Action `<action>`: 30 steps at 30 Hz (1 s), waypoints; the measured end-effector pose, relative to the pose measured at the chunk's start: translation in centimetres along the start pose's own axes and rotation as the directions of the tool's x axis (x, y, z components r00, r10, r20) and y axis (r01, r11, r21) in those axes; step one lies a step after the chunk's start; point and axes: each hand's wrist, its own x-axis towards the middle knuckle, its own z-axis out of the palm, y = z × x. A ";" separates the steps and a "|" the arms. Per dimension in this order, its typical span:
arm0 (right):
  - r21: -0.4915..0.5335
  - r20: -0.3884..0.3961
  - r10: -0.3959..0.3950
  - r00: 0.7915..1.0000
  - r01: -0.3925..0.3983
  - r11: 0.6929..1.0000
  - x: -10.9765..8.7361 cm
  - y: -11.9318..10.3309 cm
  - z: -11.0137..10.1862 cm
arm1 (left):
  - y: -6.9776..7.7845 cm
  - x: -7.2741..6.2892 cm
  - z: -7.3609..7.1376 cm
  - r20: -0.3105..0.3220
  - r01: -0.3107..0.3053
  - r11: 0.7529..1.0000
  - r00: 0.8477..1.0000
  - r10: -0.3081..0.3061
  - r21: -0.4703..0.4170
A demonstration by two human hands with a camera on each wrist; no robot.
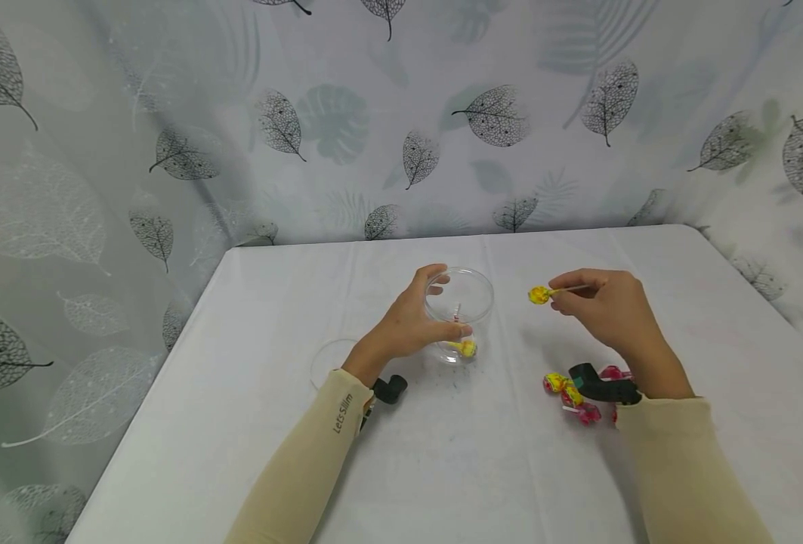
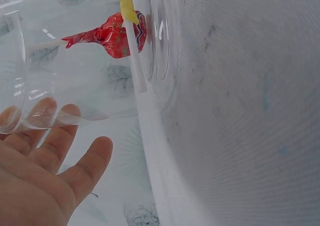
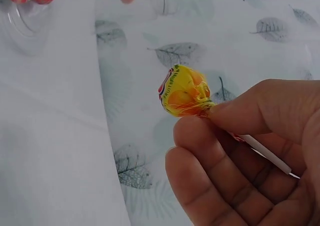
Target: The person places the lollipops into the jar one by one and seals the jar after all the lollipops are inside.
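A clear plastic jar [image 1: 465, 302] stands upright on the table, held round its side by my left hand [image 1: 411, 313], thumb in front and fingers behind. Inside the jar lie a yellow lollipop [image 1: 467, 348] and a red lollipop [image 2: 117, 35], both near its bottom. Right of the jar and above the table, my right hand [image 1: 598, 302] pinches another yellow lollipop [image 3: 185, 91] between thumb and fingertips. Its wrapped head points left towards the jar, and its white stick [image 3: 267, 156] runs back under the palm.
Several red and yellow lollipops [image 1: 567, 391] lie in a pile on the white table [image 1: 442, 476], partly hidden under my right wrist. A clear round lid [image 1: 321, 361] lies left of the jar, partly behind my left wrist. A leaf-patterned curtain [image 1: 374, 151] hangs behind the table.
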 end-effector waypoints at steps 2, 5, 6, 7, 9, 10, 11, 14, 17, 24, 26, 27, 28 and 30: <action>0.016 -0.013 -0.011 1.000 0.011 1.000 -0.1 -0.3 0.1 | 0.0 0.0 0.0 0.001 -0.005 1.000 1.000 0.005 0.001; 0.037 -0.038 -0.035 0.999 0.036 0.999 -0.2 -0.7 0.3 | 0.0 0.0 0.0 0.002 -0.005 1.000 1.000 0.005 -0.003; 0.049 -0.044 -0.044 0.998 0.046 0.998 -0.3 -0.8 0.4 | 0.0 0.1 0.0 0.002 -0.004 1.000 1.000 0.004 -0.003; 0.068 -0.047 -0.052 0.998 0.055 0.996 -0.4 -1.0 0.4 | 0.0 0.1 0.0 0.003 -0.002 1.000 1.000 0.002 -0.003; 0.105 -0.049 -0.069 0.996 0.074 0.992 -0.5 -1.4 0.6 | 0.0 0.1 -0.1 0.004 0.000 1.000 1.000 0.000 -0.006; 0.122 -0.047 -0.078 0.996 0.083 0.989 -0.6 -1.5 0.7 | 0.0 0.1 0.0 0.006 -0.001 1.000 1.000 0.001 -0.005; 0.143 -0.043 -0.083 0.996 0.089 0.986 -0.6 -1.7 0.7 | 0.0 0.1 0.0 0.008 -0.003 1.000 1.000 0.003 -0.006; 0.173 -0.044 -0.102 0.994 0.108 0.979 -0.8 -2.1 0.9 | 0.0 0.1 -0.1 0.017 -0.012 1.000 1.000 0.012 -0.010; 0.189 -0.065 -0.121 0.991 0.131 0.973 -0.8 -2.4 1.1 | 0.0 0.1 -0.1 0.029 -0.017 1.000 0.999 0.017 -0.012; 0.265 -0.116 -0.171 0.978 0.196 0.944 -0.9 -3.1 1.7 | 0.2 0.0 -0.2 0.052 -0.027 0.999 0.998 0.028 -0.022; 0.268 -0.122 -0.183 0.976 0.210 0.940 -0.9 -3.3 2.1 | 0.2 -0.1 -0.2 0.057 -0.021 0.999 0.998 0.023 -0.034; 0.262 -0.123 -0.189 0.974 0.216 0.941 -0.9 -3.4 2.3 | 0.2 -0.1 -0.2 0.058 -0.018 0.999 0.998 0.020 -0.038; 0.255 -0.124 -0.195 0.973 0.221 0.941 -0.9 -3.5 2.5 | 0.2 -0.1 -0.2 0.059 -0.016 0.999 0.998 0.018 -0.041; 0.246 -0.127 -0.202 0.971 0.228 0.942 -1.0 -3.7 2.8 | 0.2 -0.1 -0.1 0.061 -0.012 0.999 0.998 0.014 -0.045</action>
